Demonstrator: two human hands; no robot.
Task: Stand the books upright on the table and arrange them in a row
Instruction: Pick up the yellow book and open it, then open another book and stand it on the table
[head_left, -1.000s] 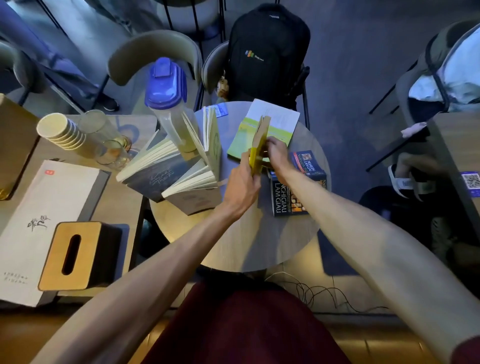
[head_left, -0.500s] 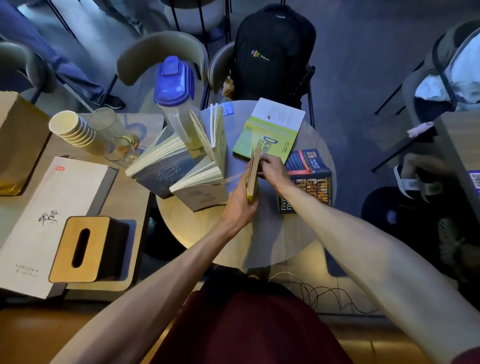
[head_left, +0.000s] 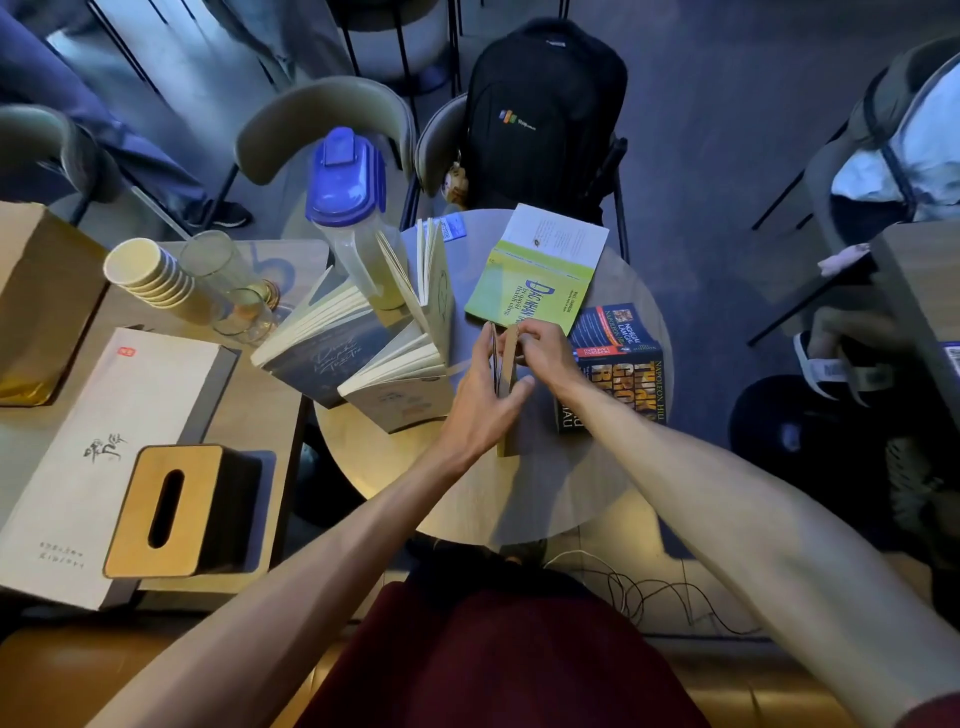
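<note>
1. Done so far, by my read: two open books (head_left: 363, 358) stand fanned near the left edge of the round tabletop (head_left: 545, 493).
2. In hand: a thin tan book (head_left: 508, 395) stands on its lower edge at the tabletop's middle. My left hand (head_left: 480, 400) and right hand (head_left: 545, 353) each have fingers closed on its top.
3. Left: the green book (head_left: 524, 296) lies flat toward the far edge, and the dark book (head_left: 618, 364) lies flat at the right edge.
</note>
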